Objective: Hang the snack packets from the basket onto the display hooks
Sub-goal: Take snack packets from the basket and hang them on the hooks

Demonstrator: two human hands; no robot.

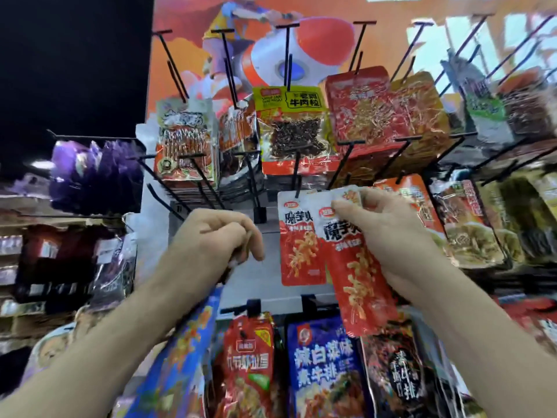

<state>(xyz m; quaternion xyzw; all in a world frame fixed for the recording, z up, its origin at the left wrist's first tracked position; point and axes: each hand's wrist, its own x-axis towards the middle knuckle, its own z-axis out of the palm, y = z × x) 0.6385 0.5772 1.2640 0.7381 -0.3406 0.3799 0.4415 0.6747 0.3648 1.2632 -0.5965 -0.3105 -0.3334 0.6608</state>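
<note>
My right hand (388, 233) pinches the top of a red-and-white snack packet (358, 279), which hangs tilted in front of the rack. Just left of it, a matching red-and-white packet (297, 245) hangs on a black display hook (298, 179). My left hand (217, 236) hovers left of that hung packet with its fingers curled in; a small dark bit shows under the fingers, too blurred to identify. The basket is out of view.
Black hooks (171, 58) jut out toward me across the rack, several bare at upper left. A yellow beef packet (292, 128), red packets (361, 110) and blue and red packets (325, 366) hang around. A purple bag (93, 173) and dark shelves lie to the left.
</note>
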